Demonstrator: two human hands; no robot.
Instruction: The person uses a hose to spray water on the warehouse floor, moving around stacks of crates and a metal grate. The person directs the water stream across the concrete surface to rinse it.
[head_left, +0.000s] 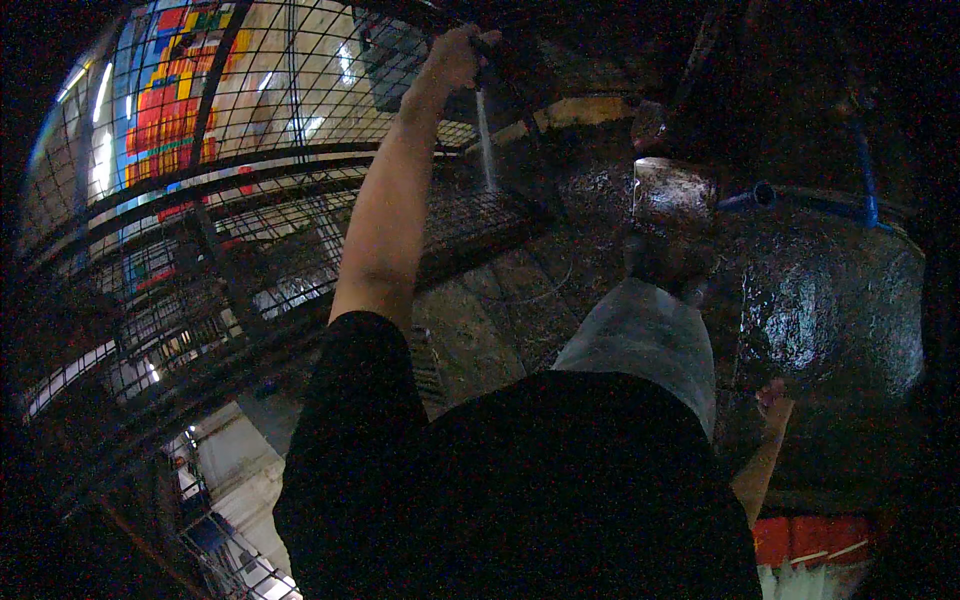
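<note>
My left hand (456, 56) is stretched far out in front, its fingers around a small dark fitting (480, 54). Whether this is a tap or a hose end is too dark to tell. From just below it a whitish stream of water (486, 142) falls toward a dark wire-mesh surface (480, 206). My right hand (774, 394) hangs low at my side, fingers curled. Beside it stands a large wet-looking, dark rounded tank or drum (802, 315). I can make out nothing in that hand, though it is dim.
Metal mesh fencing (300, 97) rises along the left, with stacked red and yellow crates (169, 112) behind it. A blue pipe (868, 176) stands at the right, near a shiny dark container (675, 187). Something red (810, 536) lies behind my right arm.
</note>
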